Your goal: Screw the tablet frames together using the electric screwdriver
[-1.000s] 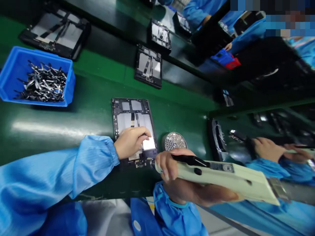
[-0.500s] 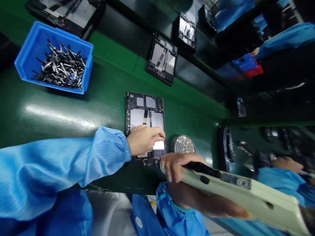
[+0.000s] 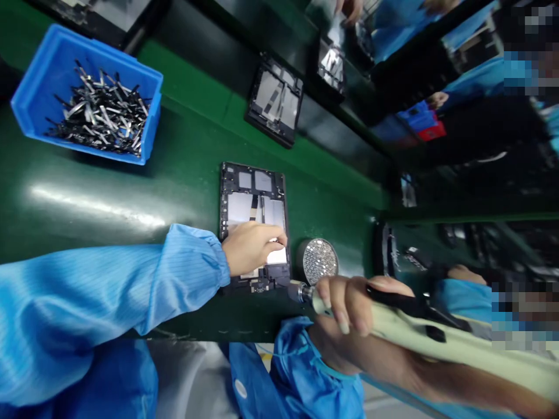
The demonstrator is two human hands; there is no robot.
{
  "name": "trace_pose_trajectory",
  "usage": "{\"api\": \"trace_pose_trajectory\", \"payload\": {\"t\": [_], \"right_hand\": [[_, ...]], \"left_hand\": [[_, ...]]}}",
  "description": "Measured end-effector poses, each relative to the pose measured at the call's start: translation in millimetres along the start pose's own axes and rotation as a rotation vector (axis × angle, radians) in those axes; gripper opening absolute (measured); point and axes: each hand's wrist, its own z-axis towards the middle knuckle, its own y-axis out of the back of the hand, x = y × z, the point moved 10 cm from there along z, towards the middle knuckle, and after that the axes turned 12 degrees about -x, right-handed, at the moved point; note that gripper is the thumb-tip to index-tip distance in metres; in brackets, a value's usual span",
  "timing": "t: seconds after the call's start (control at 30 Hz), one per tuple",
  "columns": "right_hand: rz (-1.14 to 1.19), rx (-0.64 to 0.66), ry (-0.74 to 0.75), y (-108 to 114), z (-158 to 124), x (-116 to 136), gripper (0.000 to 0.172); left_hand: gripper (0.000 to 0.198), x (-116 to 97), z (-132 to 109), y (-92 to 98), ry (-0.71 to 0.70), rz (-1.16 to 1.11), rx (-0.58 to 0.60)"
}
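Note:
An opened tablet frame [image 3: 254,201] lies flat on the green belt in front of me, its silver inner panels showing. My left hand [image 3: 251,247] rests on its near half with the fingers curled and pressed down on it. My right hand [image 3: 349,305] is wrapped round a cream electric screwdriver [image 3: 441,340]; the metal tip [image 3: 297,291] sits at the frame's near right corner. A round dish of small screws [image 3: 320,261] stands just right of the frame.
A blue bin [image 3: 30,78] of dark metal strips stands at the far left. More opened tablet frames [image 3: 274,100] lie further along the belt. Another person's blue sleeve and hand [image 3: 458,279] work at the right, beside a black fixture [image 3: 384,250].
The screwdriver has swung rightward and its tip has dropped to the frame's near right corner. My left hand has stayed on the frame. The view has shifted slightly.

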Motion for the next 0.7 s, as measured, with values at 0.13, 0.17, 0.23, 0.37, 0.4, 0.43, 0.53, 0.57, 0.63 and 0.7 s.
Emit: {"api": "trace_pose_trajectory", "payload": {"t": [0.13, 0.17, 0.23, 0.37, 0.4, 0.43, 0.53, 0.57, 0.63, 0.7], "right_hand": [[0.019, -0.135, 0.268, -5, 7, 35, 0.028], [0.01, -0.168, 0.299, -4, 10, 42, 0.028], [0.019, -0.24, 0.355, 6, 17, 53, 0.038], [0.058, -0.288, 0.386, 33, 32, 54, 0.066], [0.06, -0.297, 0.38, 39, 35, 50, 0.067], [0.065, -0.31, 0.377, 45, 37, 46, 0.066], [0.091, -0.339, 0.387, 52, 40, 37, 0.064], [0.099, -0.334, 0.387, 51, 40, 34, 0.062], [0.122, -0.311, 0.377, 48, 40, 31, 0.059], [0.146, -0.294, 0.369, 46, 39, 29, 0.057]], "left_hand": [[0.01, -8, -5, 11.7, -0.008, -0.05, -0.035], [0.01, -9, -7, 14.0, 0.007, -0.057, -0.019], [0.011, -11, -10, 21.3, 0.025, -0.065, -0.001], [0.016, -3, -5, 43.7, 0.04, -0.06, -0.093], [0.018, -1, -3, 46.4, 0.036, -0.051, -0.109], [0.02, 1, -3, 47.7, 0.026, -0.032, -0.12], [0.021, 0, -6, 47.4, -0.046, 0.074, -0.133], [0.021, -2, -8, 46.8, -0.079, 0.113, -0.135], [0.019, -5, -12, 46.1, -0.125, 0.173, -0.135], [0.019, -4, -14, 46.3, -0.12, 0.197, -0.13]]}}
